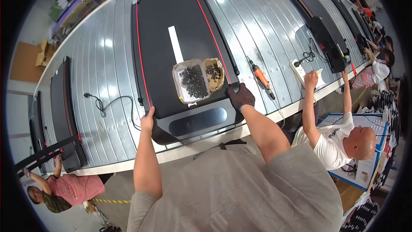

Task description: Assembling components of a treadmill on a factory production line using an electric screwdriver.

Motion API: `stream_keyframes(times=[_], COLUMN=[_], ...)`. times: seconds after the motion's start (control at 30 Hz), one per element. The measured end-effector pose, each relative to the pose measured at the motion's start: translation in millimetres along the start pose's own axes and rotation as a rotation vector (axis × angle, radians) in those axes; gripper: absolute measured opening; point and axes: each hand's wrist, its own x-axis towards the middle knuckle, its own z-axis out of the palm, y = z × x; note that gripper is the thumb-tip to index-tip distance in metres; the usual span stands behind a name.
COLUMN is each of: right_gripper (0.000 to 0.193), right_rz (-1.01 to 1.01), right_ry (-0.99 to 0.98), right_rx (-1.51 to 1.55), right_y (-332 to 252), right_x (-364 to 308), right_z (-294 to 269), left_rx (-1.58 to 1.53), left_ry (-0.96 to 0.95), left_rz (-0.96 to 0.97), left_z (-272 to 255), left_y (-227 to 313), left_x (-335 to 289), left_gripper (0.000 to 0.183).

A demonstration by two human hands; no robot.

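Bare left hand (148, 121) and gloved right hand (240, 96) each grip the treadmill (180, 51) edge, flanking 2 trays (192, 81) of screws.

Orange-handled power screwdriver (262, 78) and white power strip (298, 71) on the ribbed metal conveyor (103, 60), a loose black cable (105, 103) at left, further black treadmills (315, 21) beyond.

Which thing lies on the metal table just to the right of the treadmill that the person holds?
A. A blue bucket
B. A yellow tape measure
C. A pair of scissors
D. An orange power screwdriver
D: an orange power screwdriver lies on the metal table beside the right edge of the treadmill, close to the gloved right hand; no tape measure, bucket or scissors is seen there.
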Motion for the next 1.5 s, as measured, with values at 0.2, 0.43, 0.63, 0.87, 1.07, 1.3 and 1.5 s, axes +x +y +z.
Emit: stream_keyframes(times=[0.2,0.43,0.63,0.87,1.07,1.3,1.5], right_gripper=[0.08,0.073,0.074,0.076,0.09,0.106,0.099], right_rz=[-0.116,-0.105,-0.116,-0.323,-0.521,-0.65,-0.702], right_ry=[0.035,-0.07,-0.077,-0.068,0.126,0.07,0.168], right_rx=[0.052,-0.069,-0.027,0.334,0.663,0.54,0.548], right_y=[31,14,41,96,202,234,234], right_x=[10,14,26,3,-28,-25,-18], right_z=[13,-20,-10,-15,63,65,80], left_rx=[0.036,0.01,0.02,0.603,0.828,1.032,1.043], left_ry=[-0.047,-0.011,0.017,0.656,-0.272,-0.303,-0.245], left_rz=[0.004,-0.028,0.048,0.776,1.632,1.613,1.639], left_z=[8,11,26,37,142,223,228], left_y=[9,25,3,7,55,77,71], left_x=[-29,-49,-53,-100,-225,-250,-249], left_gripper=[0.101,0.079,0.082,0.075,0.074,0.087,0.085])
